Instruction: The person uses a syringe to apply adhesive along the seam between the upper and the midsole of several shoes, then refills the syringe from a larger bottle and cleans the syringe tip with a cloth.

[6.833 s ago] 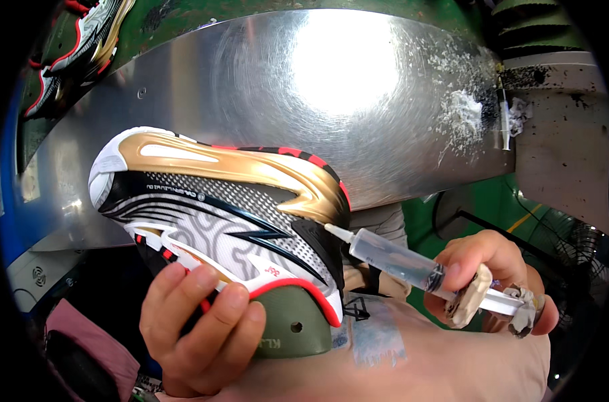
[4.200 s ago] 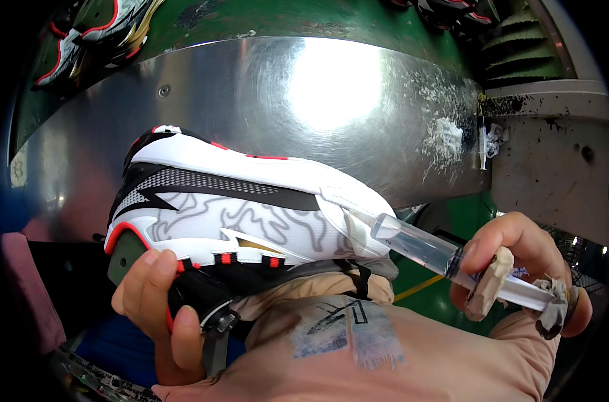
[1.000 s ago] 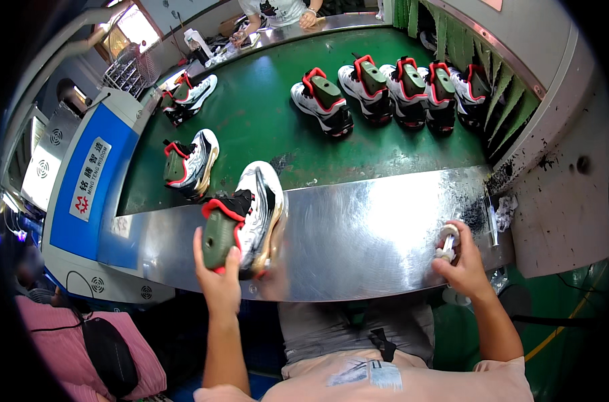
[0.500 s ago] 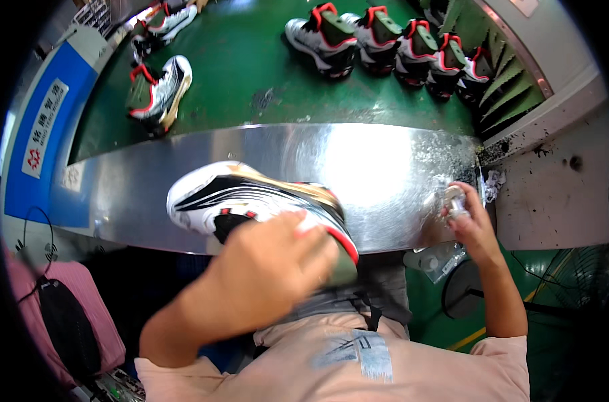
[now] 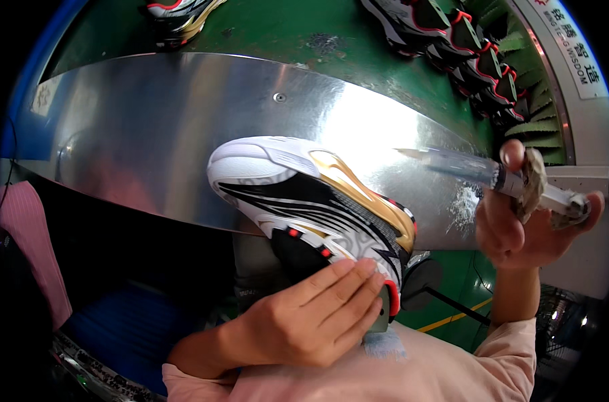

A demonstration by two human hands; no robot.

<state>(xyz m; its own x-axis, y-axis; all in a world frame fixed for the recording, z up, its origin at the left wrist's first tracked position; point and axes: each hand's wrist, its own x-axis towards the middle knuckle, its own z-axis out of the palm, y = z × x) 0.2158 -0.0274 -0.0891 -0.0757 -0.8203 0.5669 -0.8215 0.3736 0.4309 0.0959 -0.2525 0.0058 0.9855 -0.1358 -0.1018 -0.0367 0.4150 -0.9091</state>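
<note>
A white, black and gold sneaker (image 5: 297, 194) with red trim is held on its side above the front edge of the metal plate, toe to the left. My left hand (image 5: 314, 311) is closed on its ankle collar, the fingers lying together over the upper; the thumb is hidden. Off to the right, my right hand (image 5: 512, 234) holds a clear plastic syringe (image 5: 462, 165) with smeared, whitish finger flanges. Its thin tip points left, over the plate and apart from the shoe. One finger reaches up beside the flange, and the thumb is at the plunger end.
Under the shoe lies the shiny metal plate (image 5: 143, 114), marked with white residue at its right. A green conveyor belt (image 5: 264, 33) runs behind it. Several similar sneakers (image 5: 478, 60) stand back right, before a green strip curtain (image 5: 542, 127); another sneaker (image 5: 177, 23) is at the far left.
The syringe has come up from the plate's right end and now points left. The sneaker appears larger and nearer, still in my left hand. The whole view has shifted and tilted.
</note>
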